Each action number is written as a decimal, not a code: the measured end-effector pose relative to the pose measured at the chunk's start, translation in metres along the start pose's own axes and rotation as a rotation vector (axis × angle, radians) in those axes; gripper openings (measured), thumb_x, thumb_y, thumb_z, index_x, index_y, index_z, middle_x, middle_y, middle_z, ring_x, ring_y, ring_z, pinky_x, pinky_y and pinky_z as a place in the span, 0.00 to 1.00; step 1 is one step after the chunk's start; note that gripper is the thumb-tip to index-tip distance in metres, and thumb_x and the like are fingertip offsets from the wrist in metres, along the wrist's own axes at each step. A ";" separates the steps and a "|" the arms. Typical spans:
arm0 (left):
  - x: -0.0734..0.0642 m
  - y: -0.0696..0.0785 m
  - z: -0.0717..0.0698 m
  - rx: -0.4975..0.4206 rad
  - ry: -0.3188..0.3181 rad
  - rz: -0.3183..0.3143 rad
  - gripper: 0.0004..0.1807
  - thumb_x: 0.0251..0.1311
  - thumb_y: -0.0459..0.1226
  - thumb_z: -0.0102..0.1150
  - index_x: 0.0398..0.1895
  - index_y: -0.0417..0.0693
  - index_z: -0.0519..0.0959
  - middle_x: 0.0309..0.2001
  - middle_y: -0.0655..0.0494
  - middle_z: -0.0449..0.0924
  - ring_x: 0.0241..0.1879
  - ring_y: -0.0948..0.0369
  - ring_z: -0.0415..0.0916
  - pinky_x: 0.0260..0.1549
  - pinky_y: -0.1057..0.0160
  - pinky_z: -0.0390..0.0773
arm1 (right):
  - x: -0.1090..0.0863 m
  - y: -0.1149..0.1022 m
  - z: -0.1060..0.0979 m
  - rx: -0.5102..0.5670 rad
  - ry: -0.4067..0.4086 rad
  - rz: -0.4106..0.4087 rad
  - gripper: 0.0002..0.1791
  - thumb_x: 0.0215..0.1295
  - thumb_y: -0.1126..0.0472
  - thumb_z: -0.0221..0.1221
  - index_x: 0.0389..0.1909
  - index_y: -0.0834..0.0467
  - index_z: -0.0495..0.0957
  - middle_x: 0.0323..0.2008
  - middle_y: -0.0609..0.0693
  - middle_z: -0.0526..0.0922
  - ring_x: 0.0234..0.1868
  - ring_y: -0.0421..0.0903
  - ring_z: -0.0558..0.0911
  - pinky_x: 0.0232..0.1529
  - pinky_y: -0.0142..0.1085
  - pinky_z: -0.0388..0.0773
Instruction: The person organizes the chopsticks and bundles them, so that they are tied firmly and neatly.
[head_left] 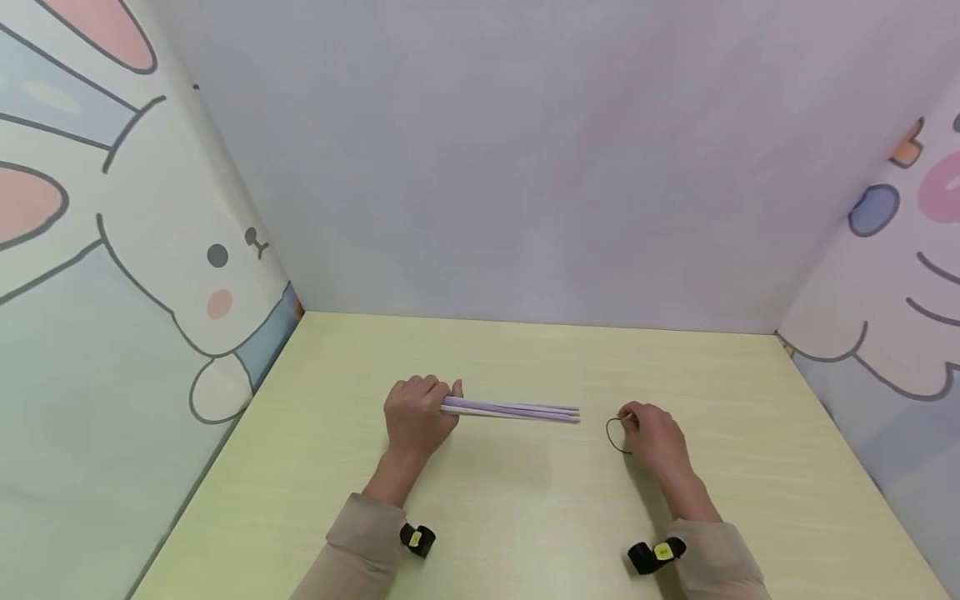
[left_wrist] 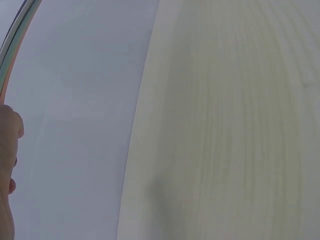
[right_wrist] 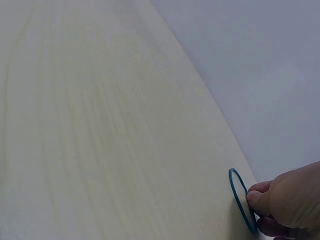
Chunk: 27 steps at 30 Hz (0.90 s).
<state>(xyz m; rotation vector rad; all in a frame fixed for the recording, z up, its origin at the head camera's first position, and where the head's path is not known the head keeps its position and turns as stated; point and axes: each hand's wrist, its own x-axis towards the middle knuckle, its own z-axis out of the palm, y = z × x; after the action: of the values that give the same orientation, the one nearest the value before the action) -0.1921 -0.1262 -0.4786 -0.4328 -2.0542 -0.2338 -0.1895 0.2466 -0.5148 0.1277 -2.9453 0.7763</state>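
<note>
Fingers wrapped around one end, my left hand [head_left: 420, 414] grips a bundle of slim pale purple and white sticks [head_left: 517, 410]. Their free ends point right, toward my other hand. In the left wrist view the hand [left_wrist: 7, 150] and the sticks [left_wrist: 15, 40] show only at the left edge. To the right, my right hand [head_left: 656, 439] pinches a thin dark teal rubber band [right_wrist: 235, 192] between thumb and fingers. The band hangs as a loop on the hand's left side, apart from the stick ends.
Both hands are over a pale yellow wooden table [head_left: 510, 517]. A plain greyish back wall [head_left: 525, 167] rises at its far edge. Side panels with cartoon animals [head_left: 217, 292] stand left and right. Black wrist cameras [head_left: 417, 540] sit at both cuffs.
</note>
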 end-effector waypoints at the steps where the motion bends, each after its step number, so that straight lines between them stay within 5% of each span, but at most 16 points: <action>1: 0.000 0.000 0.000 -0.002 -0.004 -0.001 0.14 0.54 0.40 0.65 0.14 0.46 0.79 0.16 0.57 0.76 0.14 0.59 0.70 0.17 0.59 0.73 | 0.000 0.001 0.001 0.002 -0.008 -0.005 0.06 0.67 0.72 0.59 0.41 0.66 0.82 0.35 0.60 0.84 0.37 0.57 0.82 0.39 0.53 0.77; 6: 0.000 0.001 0.000 -0.001 -0.013 0.003 0.14 0.54 0.40 0.66 0.14 0.46 0.79 0.14 0.57 0.75 0.13 0.59 0.69 0.16 0.60 0.72 | -0.002 0.003 0.004 0.030 0.005 -0.047 0.07 0.68 0.74 0.56 0.42 0.69 0.81 0.38 0.63 0.82 0.43 0.63 0.81 0.46 0.57 0.75; 16: -0.002 0.003 0.001 0.002 -0.046 -0.007 0.14 0.52 0.39 0.68 0.13 0.47 0.79 0.14 0.58 0.75 0.12 0.59 0.69 0.14 0.61 0.68 | -0.002 -0.002 0.000 0.123 0.141 -0.103 0.08 0.70 0.75 0.53 0.41 0.69 0.81 0.39 0.64 0.82 0.42 0.61 0.82 0.43 0.54 0.77; 27: -0.003 0.003 0.003 0.008 -0.051 -0.005 0.14 0.51 0.39 0.69 0.13 0.46 0.79 0.14 0.57 0.76 0.11 0.59 0.68 0.13 0.62 0.66 | 0.002 -0.006 -0.003 0.265 0.193 -0.083 0.08 0.71 0.70 0.57 0.43 0.67 0.84 0.32 0.54 0.87 0.30 0.44 0.80 0.28 0.29 0.74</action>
<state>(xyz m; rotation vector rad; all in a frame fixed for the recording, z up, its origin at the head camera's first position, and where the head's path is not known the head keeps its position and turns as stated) -0.1917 -0.1228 -0.4825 -0.4331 -2.1053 -0.2194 -0.1904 0.2427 -0.5088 0.1814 -2.6287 1.0957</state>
